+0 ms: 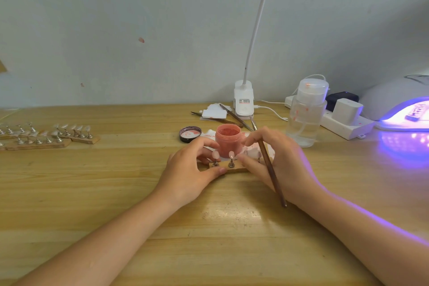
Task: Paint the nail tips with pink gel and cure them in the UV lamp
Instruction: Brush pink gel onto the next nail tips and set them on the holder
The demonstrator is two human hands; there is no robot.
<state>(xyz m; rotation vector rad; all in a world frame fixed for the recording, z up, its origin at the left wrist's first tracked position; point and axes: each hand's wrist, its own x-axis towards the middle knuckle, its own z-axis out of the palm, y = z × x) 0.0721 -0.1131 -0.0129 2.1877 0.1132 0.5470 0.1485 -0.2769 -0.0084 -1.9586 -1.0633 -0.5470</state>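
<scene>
Nail tips (231, 154) stand on little metal stands set in a wooden strip (234, 168) just in front of you, raised so a brush can reach each face without your fingers touching wet gel. Your left hand (189, 170) curls round the strip's left end, thumb on its near edge and fingers behind, which I judge is to keep it from sliding. Your right hand (276, 162) closes on the strip's other end while a brown-handled brush (271, 172) lies tucked through its fingers, handle pointing back at you; the bristle end is hidden, so I cannot tell whether it is loaded. The open jar of pink gel (228, 140) sits just behind the strip, near enough for a short dip, with its black lid (190, 134) beside it, inside up. To your right the UV lamp (404, 105) glows violet, something already under its hood, ready for this strip next. Well apart at the far left, more strips of nail tips (58, 136) wait on the wooden table (116, 193). A clear pump bottle (306, 114) stands between jar and lamp
</scene>
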